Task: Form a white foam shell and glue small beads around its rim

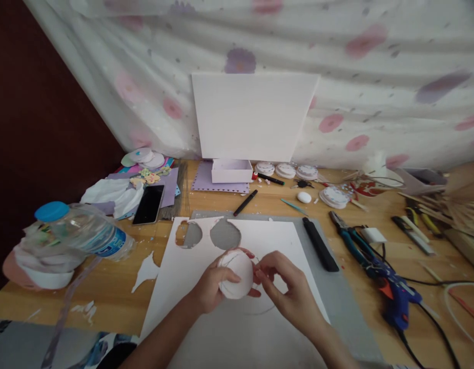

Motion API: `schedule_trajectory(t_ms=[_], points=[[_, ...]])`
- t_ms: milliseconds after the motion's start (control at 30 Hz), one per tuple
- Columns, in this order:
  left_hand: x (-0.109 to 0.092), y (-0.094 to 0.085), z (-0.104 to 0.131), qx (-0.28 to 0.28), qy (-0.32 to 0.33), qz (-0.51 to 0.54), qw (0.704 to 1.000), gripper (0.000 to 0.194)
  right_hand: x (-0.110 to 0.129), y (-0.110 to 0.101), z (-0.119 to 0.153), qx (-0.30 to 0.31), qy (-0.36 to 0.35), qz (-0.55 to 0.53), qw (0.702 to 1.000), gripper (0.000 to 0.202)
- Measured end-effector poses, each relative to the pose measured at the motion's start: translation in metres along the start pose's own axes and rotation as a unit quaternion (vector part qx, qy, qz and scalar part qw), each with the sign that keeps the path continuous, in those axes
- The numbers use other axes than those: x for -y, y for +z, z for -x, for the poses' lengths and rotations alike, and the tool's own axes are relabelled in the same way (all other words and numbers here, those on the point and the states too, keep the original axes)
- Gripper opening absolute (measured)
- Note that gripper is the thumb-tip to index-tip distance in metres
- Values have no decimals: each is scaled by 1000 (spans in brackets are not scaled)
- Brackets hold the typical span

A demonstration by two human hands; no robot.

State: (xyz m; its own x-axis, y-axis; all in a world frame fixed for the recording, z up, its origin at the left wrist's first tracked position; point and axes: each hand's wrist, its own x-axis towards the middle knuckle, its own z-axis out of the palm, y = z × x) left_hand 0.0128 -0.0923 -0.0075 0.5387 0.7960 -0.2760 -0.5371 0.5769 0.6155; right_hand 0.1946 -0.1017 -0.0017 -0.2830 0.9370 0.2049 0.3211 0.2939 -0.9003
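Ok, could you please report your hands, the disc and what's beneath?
Left hand holds white disc. Right hand at its edge, grip unclear. Holed white sheet beneath.

Left hand (211, 287) holding a round white disc (240, 286), right hand (288, 287) with fingertips drawn together beside its edge (anything between them too small to tell), holed white sheet (194, 312) on grey mat (348, 312), bottle (86, 233) at left, blue glue gun (401, 302) at right.

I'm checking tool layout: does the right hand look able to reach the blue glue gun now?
Probably yes: only flat board, mat and tabletop seem to separate the right hand from the glue gun, though that hand appears busy beside the white disc.
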Motion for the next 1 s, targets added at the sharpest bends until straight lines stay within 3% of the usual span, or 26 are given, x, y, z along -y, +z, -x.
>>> schedule_trajectory(t_ms=[133, 267, 367, 433, 567, 667, 767, 1000], points=[[2, -6, -4, 75, -109, 51, 990, 48, -1, -11, -13, 44, -34, -22, 998, 14], [-1, -8, -11, 147, -232, 68, 959, 42, -4, -13, -23, 119, -26, -92, 988, 17], [-4, -8, -17, 181, -281, 77, 939, 48, -9, -13, -29, 149, -23, -101, 983, 21], [-5, -9, -20, 183, -289, 76, 937, 49, -12, -12, -31, 137, -26, -78, 987, 21], [-5, -10, -25, 124, -236, 95, 959, 39, -17, -5, -32, 52, -54, -15, 997, 16], [-4, -7, -31, 19, -173, 144, 974, 46, -21, 6, -31, -44, -69, 9, 997, 14], [-2, 0, -39, -76, -141, 177, 971, 53, -26, 17, -31, -119, -64, 35, 990, 13], [7, 14, -48, -160, -62, 151, 973, 32, -42, 20, -32, -167, -96, 91, 977, 13]])
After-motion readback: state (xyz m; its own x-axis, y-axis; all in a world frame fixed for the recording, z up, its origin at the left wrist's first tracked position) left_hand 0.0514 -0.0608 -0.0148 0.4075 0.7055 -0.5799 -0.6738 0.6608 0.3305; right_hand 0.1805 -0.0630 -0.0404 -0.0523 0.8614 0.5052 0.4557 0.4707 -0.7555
